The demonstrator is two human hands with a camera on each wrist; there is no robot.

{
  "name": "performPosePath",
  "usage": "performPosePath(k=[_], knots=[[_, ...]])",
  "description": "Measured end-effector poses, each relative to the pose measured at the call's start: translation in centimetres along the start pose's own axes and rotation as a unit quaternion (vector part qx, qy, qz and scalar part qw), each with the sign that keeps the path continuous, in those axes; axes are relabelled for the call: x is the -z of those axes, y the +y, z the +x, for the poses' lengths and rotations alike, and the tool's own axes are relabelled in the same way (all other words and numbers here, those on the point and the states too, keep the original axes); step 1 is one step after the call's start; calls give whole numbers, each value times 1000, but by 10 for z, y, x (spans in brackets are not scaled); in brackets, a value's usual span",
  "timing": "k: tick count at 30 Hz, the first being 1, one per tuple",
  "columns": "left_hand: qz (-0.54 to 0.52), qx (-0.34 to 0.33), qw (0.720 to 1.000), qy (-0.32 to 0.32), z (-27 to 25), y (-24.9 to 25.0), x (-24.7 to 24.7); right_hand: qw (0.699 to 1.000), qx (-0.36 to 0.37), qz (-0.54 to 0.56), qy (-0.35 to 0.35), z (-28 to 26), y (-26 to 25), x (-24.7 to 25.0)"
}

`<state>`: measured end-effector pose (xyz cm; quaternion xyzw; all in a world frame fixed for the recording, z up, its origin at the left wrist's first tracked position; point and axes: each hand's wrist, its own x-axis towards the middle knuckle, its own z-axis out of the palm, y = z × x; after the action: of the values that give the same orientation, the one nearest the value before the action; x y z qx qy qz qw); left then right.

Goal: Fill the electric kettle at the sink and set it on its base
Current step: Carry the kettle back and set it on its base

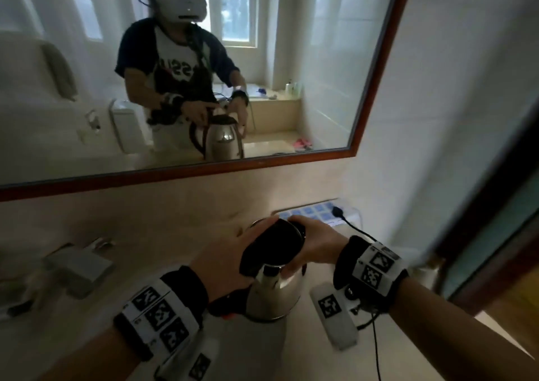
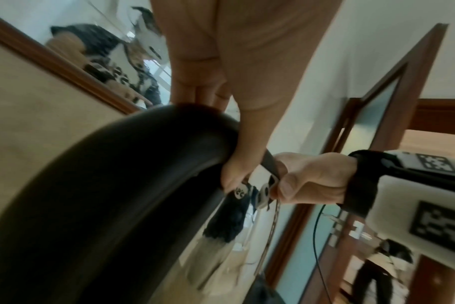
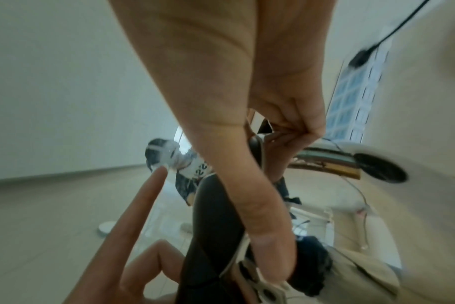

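My left hand (image 1: pixel 224 267) grasps the black lid (image 1: pixel 272 248) of the kettle (image 1: pixel 274 296), which stands on the counter (image 1: pixel 163 235). My right hand (image 1: pixel 316 245) grips the lid's opposite edge. I steady both sides and keep the body upright.

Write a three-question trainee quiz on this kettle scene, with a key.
1. True or false: the kettle stands on the counter, below the mirror.
2. Which hands touch the black lid? A) left hand only B) right hand only C) both
3. Fill in: the black plug lies on a ____-patterned patch by the wall.

Key:
1. True.
2. C: the left hand and the right hand each hold a side of the lid.
3. Blue.
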<state>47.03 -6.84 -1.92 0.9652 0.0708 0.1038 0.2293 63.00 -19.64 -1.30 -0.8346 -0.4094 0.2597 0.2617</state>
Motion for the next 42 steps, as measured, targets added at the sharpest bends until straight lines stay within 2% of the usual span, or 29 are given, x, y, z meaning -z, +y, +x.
performPosePath(k=[3,7,15,21,27,33,42], knots=[[39,-71,997,4,24,28,-10,999,-31,5,35,-33,18,30],[41,-121,992,-1,57,65,-25,992,-78,32,93,-68,49,62],[-22,-149,988,-31,114,113,-73,982,-132,53,122,-90,116,106],[-29,-125,990,-61,145,118,-104,983,-132,66,109,-71,161,118],[-14,-73,994,-77,169,116,-118,988,-114,67,77,-40,191,127],[-16,-60,996,-58,186,116,-121,992,-93,55,60,-21,199,142],[-49,-53,997,-25,179,122,-137,993,-98,57,30,-29,207,146]])
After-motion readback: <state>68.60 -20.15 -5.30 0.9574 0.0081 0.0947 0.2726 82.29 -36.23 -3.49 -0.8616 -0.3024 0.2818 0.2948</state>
